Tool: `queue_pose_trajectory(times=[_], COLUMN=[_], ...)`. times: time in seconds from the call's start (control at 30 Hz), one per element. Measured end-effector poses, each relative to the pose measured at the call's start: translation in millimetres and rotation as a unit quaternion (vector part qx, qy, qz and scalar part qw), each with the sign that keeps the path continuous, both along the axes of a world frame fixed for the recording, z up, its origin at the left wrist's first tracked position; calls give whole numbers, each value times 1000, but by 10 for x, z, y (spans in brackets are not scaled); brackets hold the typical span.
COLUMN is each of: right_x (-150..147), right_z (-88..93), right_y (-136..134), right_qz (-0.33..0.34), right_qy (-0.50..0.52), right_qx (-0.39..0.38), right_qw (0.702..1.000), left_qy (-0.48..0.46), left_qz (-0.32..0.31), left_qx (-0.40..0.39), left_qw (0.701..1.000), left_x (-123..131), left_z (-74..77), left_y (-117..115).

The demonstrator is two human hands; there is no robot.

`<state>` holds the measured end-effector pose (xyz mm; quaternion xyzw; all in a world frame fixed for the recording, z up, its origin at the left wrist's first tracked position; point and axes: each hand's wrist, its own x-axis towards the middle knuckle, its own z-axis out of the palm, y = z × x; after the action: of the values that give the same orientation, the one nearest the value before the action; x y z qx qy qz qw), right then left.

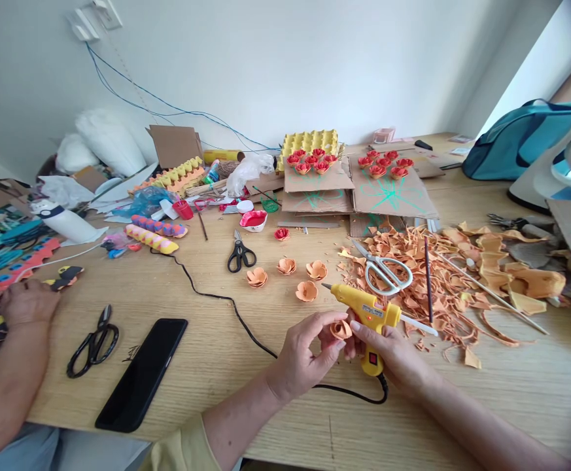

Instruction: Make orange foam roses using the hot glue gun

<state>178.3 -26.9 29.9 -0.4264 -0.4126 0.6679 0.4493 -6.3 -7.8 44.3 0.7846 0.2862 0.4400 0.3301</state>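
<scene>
Between the thumb and fingers of my left hand (305,353) is a small orange paper flower (341,329) with a curled centre. My right hand (400,356) is wrapped round the handle of a yellow glue gun (363,304), its thumb tip against the flower's right side. The gun's nozzle points up and left, and a white glue stick (420,324) juts from its back. Just beyond my hands, several open orange flowers, among them a near one (307,291), lie on the wooden table (207,392). A red flower (282,233) sits behind them.
Orange scraps (413,261) are heaped at right under white-handled scissors (388,273). Black scissors (241,254), more scissors (96,343) and a phone (142,373) lie leftward. Red flowers (377,171) stand on cardboard (393,193). The gun's cord (239,314) crosses the table. Another person's hand (27,301) works at left.
</scene>
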Motion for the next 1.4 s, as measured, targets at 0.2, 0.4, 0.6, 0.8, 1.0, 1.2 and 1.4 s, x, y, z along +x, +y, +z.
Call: queue_pose_trajectory(times=[0.2,0.4,0.6,0.8,1.0,1.2,1.4], right_x=[-9,-24,-37,-31,-39,-22,-54], right_z=[-12,28,38,97,163,195,231], right_y=[11,30,44,27,15,2,6], right_qz=[1,-9,-33,-39,-23,-30,-29], right_qy=[30,27,58,16,-56,-108,-133], right_qx=[13,40,45,87,119,113,121], right_qw=[999,999,997,995,991,987,983], left_qy=[-15,-10,-15,-62,-68,-60,-82], left_qz=[44,47,26,22,32,6,-56], left_qx=[-10,34,25,-98,-121,-97,-124], left_qw=[999,998,999,993,990,993,987], left_x=[-2,-12,-15,16,16,-26,-10], left_z=[16,14,-59,-89,-42,-22,-65], left_y=[22,45,38,13,43,56,71])
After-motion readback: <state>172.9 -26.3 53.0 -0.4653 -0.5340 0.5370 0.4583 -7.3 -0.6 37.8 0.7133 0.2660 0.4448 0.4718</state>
